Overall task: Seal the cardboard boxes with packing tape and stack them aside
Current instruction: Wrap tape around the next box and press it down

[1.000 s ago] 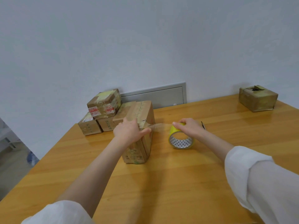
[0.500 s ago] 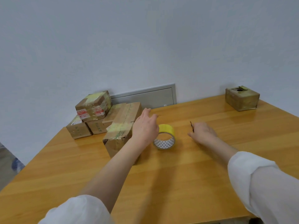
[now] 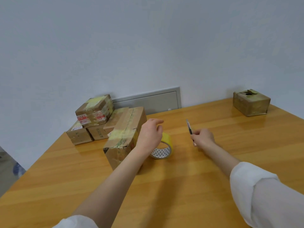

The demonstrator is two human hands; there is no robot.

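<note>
Your long brown cardboard box (image 3: 125,137) sits mid-worktop with a pale yellowish tape band along its top seam and over the near end, so this one looks sealed or close to it. I'd judge the cut and the stacking are what's left here, though any strand running to the roll is too faint to make out. Just right of the box, the yellow roll of packing tape (image 3: 164,149) lies on the orange wooden worktop (image 3: 164,191), and your left hand (image 3: 150,134) hovers over it, fingers loosely curved, nothing in it. Further right of the box, your right hand (image 3: 203,138) is closed round a slim utility cutter (image 3: 189,127), its tip pointing up and away. Behind the box to its left, three small brown cardboard boxes (image 3: 95,112) are taped and piled, one on two: that's your done stack. Well off to the box's right, one squat brown cardboard box (image 3: 250,103) stands alone, its top rumpled with a dark gap, likely yet to be sealed. Every box is closed enough that its contents stay hidden.
</note>
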